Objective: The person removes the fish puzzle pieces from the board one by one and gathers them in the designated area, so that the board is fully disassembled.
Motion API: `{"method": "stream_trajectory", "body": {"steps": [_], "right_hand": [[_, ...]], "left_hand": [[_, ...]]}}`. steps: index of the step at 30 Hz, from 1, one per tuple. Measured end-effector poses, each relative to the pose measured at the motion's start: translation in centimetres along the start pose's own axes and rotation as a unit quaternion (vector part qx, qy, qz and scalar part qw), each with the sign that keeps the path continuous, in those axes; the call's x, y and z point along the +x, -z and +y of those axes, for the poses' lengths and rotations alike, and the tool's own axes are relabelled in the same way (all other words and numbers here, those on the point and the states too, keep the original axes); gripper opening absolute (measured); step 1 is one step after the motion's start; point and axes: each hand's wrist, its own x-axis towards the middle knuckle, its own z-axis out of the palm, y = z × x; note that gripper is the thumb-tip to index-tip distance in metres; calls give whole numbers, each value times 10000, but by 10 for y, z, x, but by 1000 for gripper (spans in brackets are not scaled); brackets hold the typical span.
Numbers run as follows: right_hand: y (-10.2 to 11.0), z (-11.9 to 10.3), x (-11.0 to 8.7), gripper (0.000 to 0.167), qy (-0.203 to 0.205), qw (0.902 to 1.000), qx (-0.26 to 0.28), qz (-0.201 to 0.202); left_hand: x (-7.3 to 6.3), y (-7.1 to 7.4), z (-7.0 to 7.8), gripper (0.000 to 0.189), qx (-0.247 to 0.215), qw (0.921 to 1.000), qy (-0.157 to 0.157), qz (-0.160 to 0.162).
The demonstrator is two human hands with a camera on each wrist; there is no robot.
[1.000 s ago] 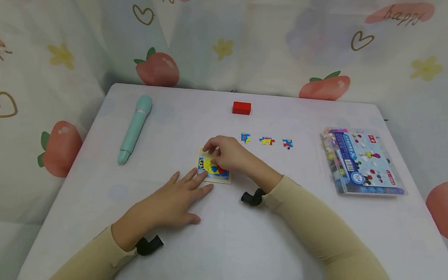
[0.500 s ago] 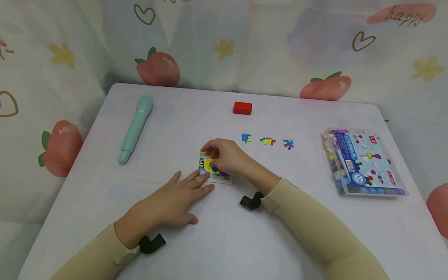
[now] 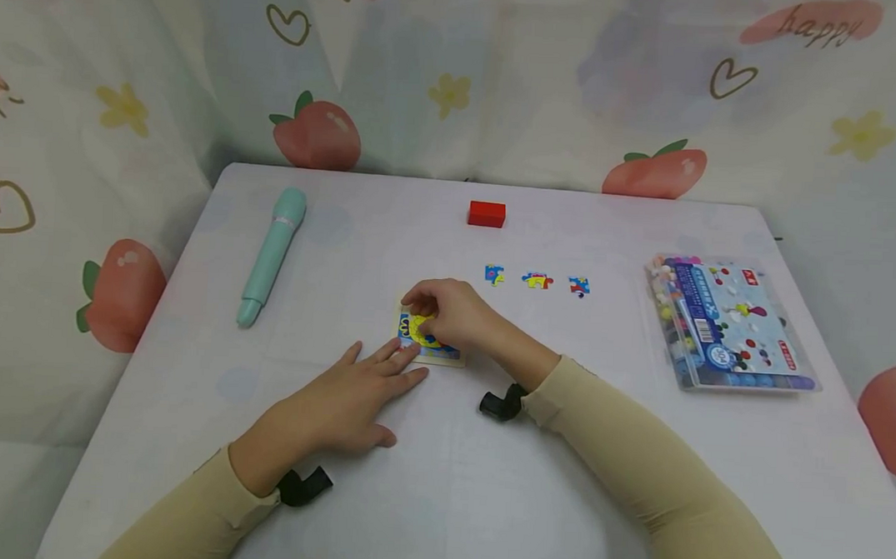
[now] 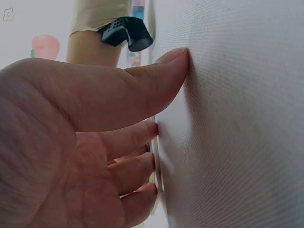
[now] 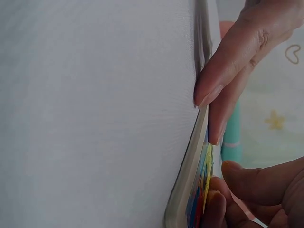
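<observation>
In the head view a small framed jigsaw puzzle [image 3: 442, 354], yellow and blue with a pale border, lies on the table. My left hand [image 3: 345, 404] has its fingers spread, with fingertips resting on the puzzle's near left edge. In the left wrist view its thumb [image 4: 142, 90] touches the tabletop. My right hand [image 3: 457, 313] bends over the puzzle from the right and hides its upper right part. The right wrist view shows its bent fingers [image 5: 213, 209] against the puzzle's face, the thumb [image 5: 254, 183] slightly off it. Whether a piece is pinched there is hidden.
Three loose jigsaw pieces, a left one [image 3: 494, 274], a middle one [image 3: 538, 281] and a right one [image 3: 579, 286], lie beyond my right hand. Behind them sits a red block [image 3: 487, 214]. A mint-green wand [image 3: 271, 258] lies left; a clear bead box [image 3: 735, 325] lies right.
My right hand has shifted very slightly toward me over the puzzle, covering some of the red that showed earlier. The left hand stays about where it was.
</observation>
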Motion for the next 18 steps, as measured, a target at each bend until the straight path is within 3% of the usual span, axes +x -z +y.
{"method": "stream_trajectory", "body": {"steps": [18], "right_hand": [[-10, -11, 4, 35, -190, 9985, -503, 40]], "left_hand": [[-1, 1, -1, 92, -53, 9999, -112, 57]]}}
